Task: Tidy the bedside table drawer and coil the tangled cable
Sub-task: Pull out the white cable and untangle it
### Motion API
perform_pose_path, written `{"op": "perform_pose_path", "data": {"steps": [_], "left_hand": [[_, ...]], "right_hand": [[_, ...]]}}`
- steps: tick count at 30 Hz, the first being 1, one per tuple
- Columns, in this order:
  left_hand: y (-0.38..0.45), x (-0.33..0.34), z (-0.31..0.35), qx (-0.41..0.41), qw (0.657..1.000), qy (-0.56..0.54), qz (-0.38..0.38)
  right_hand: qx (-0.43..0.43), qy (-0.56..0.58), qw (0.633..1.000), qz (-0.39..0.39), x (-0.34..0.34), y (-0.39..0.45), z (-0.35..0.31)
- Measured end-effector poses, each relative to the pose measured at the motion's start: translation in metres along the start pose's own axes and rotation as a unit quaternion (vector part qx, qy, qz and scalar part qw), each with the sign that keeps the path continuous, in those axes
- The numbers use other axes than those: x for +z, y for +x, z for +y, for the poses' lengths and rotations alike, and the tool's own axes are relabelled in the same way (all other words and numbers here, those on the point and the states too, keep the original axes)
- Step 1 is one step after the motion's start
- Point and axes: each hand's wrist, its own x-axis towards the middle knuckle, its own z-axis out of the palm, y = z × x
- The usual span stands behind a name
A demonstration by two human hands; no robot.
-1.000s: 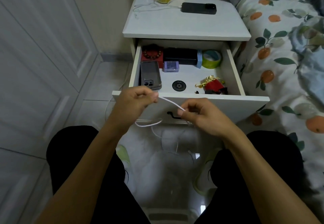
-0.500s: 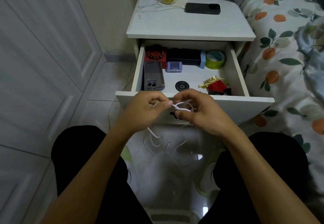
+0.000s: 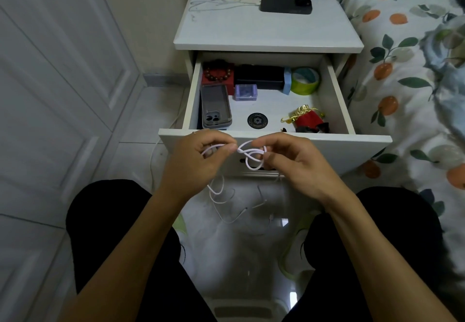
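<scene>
A thin white cable [image 3: 251,155] forms small loops between my two hands, just in front of the open drawer's front panel [image 3: 352,150]. My left hand [image 3: 198,160] pinches one end of the loops with thumb and fingers. My right hand [image 3: 294,163] grips the other side of the loops. The rest of the cable hangs down in loose curls below my hands toward the floor. Inside the drawer lie a clear phone case [image 3: 216,106], a bead bracelet on a red box [image 3: 217,73], a black box [image 3: 260,77], a small purple box [image 3: 246,92], green tape [image 3: 305,81], a black disc [image 3: 257,120] and a red pouch [image 3: 308,117].
On the bedside table top [image 3: 266,32] lie a black phone [image 3: 285,5], another white cable and several bottles at the back. A bed with an orange-print cover [image 3: 407,90] stands at the right. A white panelled door [image 3: 57,82] is at the left. My knees flank the floor below.
My hands have come together from apart. The cable stretched straight between them a second ago is now gathered into small loops, and the hanging part has drooped lower.
</scene>
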Motion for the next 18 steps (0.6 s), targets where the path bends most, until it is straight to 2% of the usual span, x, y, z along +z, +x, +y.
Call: {"op": "perform_pose_path", "data": {"steps": [4,8,11,13,15,18], "left_hand": [[0.000,0.002,0.005,0.083,0.996,0.040,0.005],[0.001,0.005,0.003,0.115,0.989,0.091,-0.007],[0.001,0.007,-0.002,0.098,0.991,0.094,-0.010],[0.000,0.008,-0.006,0.078,0.994,0.079,0.003],[-0.001,0.011,-0.006,0.057,0.997,0.056,-0.002],[-0.004,0.016,-0.002,0.037,0.999,0.024,-0.019]], "right_hand": [[0.001,0.043,0.999,-0.002,-0.001,0.002,0.000],[0.008,0.032,0.999,0.001,-0.001,0.004,0.005],[-0.025,-0.118,0.992,0.031,0.002,0.004,0.010],[-0.106,-0.263,0.957,0.069,0.006,0.004,0.013],[-0.154,-0.309,0.935,0.075,0.010,0.006,0.014],[-0.142,-0.361,0.920,0.055,0.016,0.011,0.010]]}}
